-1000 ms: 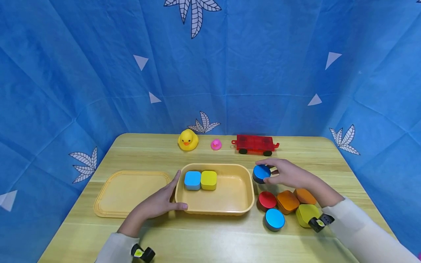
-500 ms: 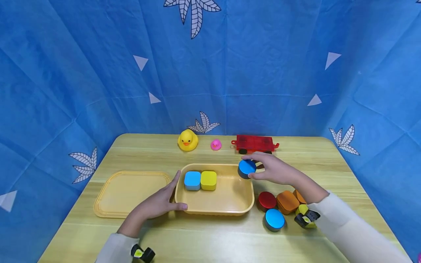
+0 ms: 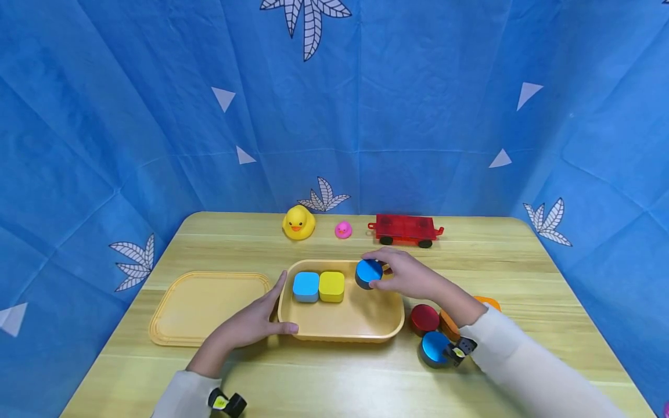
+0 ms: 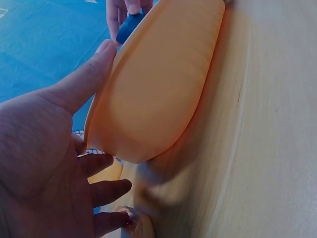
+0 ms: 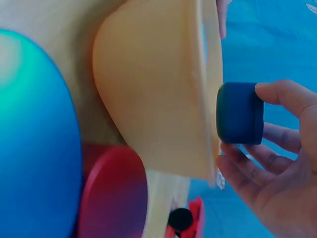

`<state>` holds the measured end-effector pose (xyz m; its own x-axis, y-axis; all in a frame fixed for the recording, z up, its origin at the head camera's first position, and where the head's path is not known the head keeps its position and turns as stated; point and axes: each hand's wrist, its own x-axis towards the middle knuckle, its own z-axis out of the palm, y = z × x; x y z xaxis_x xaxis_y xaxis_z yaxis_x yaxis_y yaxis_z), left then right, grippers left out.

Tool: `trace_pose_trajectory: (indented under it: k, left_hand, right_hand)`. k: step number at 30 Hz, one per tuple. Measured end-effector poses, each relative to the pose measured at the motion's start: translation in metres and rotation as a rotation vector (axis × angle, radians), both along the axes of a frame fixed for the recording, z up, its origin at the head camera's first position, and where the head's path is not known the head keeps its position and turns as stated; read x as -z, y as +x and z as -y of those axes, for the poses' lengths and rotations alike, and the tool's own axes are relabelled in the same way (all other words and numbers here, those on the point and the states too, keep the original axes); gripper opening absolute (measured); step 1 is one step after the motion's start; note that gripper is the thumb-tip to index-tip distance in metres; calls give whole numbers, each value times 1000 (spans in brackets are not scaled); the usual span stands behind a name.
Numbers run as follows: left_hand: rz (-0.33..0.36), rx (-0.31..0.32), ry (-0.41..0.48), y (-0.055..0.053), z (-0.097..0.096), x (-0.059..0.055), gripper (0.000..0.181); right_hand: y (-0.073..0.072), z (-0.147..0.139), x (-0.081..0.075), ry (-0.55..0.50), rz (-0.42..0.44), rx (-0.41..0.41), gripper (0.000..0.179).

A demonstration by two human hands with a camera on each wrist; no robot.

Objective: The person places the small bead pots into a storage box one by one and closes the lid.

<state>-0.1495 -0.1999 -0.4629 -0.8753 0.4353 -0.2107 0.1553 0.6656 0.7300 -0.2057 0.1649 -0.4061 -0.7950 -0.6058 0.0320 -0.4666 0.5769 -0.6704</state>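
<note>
Left grip [image 4: 47, 141] against orange tub [image 4: 158, 79]

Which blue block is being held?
The round blue block in the right hand; the other round one is on the table, the square one in the tray.

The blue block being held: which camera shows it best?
The right wrist view: the blue block is largest there, with the right hand gripping it. The head view shows it smaller, from above; the left wrist view shows only part, past the tray.
</note>
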Motion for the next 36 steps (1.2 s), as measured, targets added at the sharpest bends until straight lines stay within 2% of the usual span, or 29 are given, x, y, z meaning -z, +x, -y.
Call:
trace_pose_trajectory:
  k: [12,28,36]
  left_hand:
    - [-4,1,-8,0,-1,0,121]
    - [4,-2,-3,-1,0,0,121]
    - [18,0,10,0,0,0,121]
  right_hand:
    - [3,24,25,94,-73,47,56]
    - [10,40,39,255,-156,131,60]
    - [12,42,41,286,-180,137,60]
